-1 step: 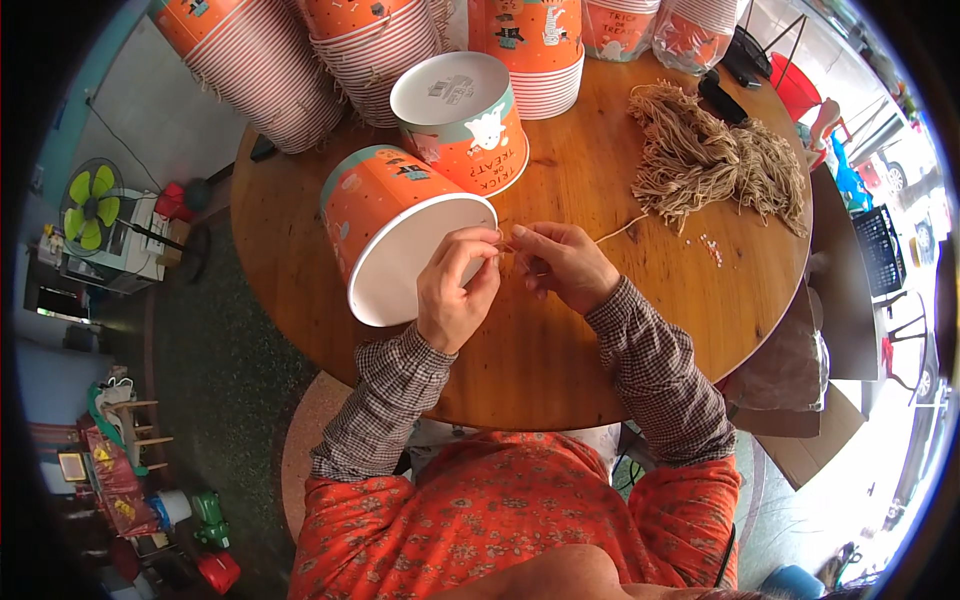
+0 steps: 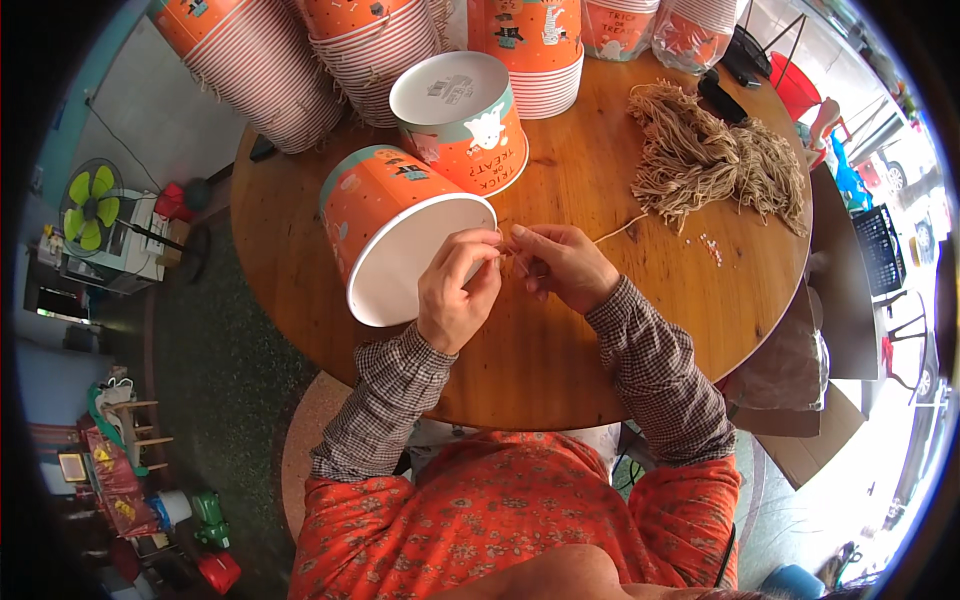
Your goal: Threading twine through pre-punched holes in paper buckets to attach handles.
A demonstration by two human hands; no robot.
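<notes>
Now we pinch a thin tan string [image 2: 620, 229] between both hands: our left hand [image 2: 455, 290] and right hand [image 2: 560, 265] each have their grip closed on it, right at the rim of the orange paper bucket [image 2: 385, 225] lying on its side on the round wooden tabletop [image 2: 560, 350]. A heap of tan strings [image 2: 715, 160] lies beyond.
</notes>
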